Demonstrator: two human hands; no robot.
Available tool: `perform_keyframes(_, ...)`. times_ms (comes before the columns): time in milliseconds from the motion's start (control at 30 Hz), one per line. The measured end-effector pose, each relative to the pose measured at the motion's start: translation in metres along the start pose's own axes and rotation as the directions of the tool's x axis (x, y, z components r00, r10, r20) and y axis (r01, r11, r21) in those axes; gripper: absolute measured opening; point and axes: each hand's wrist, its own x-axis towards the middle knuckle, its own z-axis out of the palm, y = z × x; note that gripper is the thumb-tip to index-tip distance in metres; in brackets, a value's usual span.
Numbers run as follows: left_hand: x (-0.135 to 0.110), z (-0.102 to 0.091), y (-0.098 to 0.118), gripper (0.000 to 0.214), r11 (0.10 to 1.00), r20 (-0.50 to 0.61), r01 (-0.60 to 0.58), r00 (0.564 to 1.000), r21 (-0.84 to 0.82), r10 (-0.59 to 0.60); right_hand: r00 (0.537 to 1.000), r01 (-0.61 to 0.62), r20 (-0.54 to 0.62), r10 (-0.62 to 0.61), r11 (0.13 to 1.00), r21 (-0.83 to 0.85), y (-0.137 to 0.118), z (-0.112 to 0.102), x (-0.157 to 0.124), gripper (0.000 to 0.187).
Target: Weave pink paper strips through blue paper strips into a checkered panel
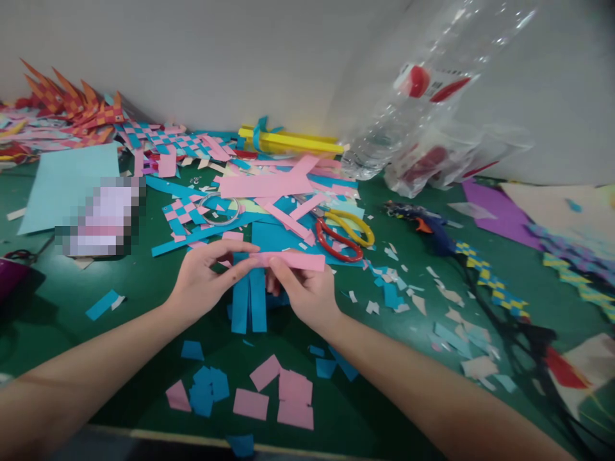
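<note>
Between my two hands is a pink paper strip, laid across blue paper strips that hang down below it. My left hand pinches the strip's left end between thumb and fingers. Closed on its middle, my right hand has its thumb on top; its other fingers are partly hidden behind the paper. Just beyond my right hand lie scissors with one red and one yellow handle loop. A roll of clear tape rests among pink and blue paper strips past my left hand.
Paper scraps lie along the near table edge. A glue gun with a black cable is at right, below a clear plastic bottle. Woven orange pieces sit back left, near a light blue sheet and a blurred-out object.
</note>
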Motion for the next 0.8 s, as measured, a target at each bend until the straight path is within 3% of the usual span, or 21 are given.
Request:
perform_keyframes(167,0.002,0.0,-0.004,0.028,0.995,0.032,0.03,0.999,-0.098,-0.027,1.0,-0.004,-0.024,0.005,1.0,0.013,-0.001,0.0,0.0,0.031)
perform_keyframes(367,0.003,0.0,-0.005,0.028,0.956,0.072,0.219,0.975,-0.196,-0.208,0.999,-0.022,-0.026,0.023,1.0,0.02,0.0,-0.001,0.001,0.032)
perform_keyframes(467,0.002,0.001,-0.005,0.026,0.932,0.071,0.258,0.966,-0.254,-0.248,0.999,-0.022,-0.026,0.022,1.0,0.016,0.0,-0.001,0.001,0.033)
perform_keyframes(700,0.012,-0.006,-0.014,0.025,0.94,-0.11,0.22,0.961,-0.261,-0.255,0.999,0.009,-0.052,-0.01,1.0,-0.028,0.004,-0.007,0.004,0.028)
perform_keyframes(800,0.02,-0.013,-0.022,0.027,0.917,-0.229,0.205,0.928,-0.341,-0.293,0.995,0.067,-0.054,-0.081,0.973,-0.219,0.007,-0.012,0.008,0.024)
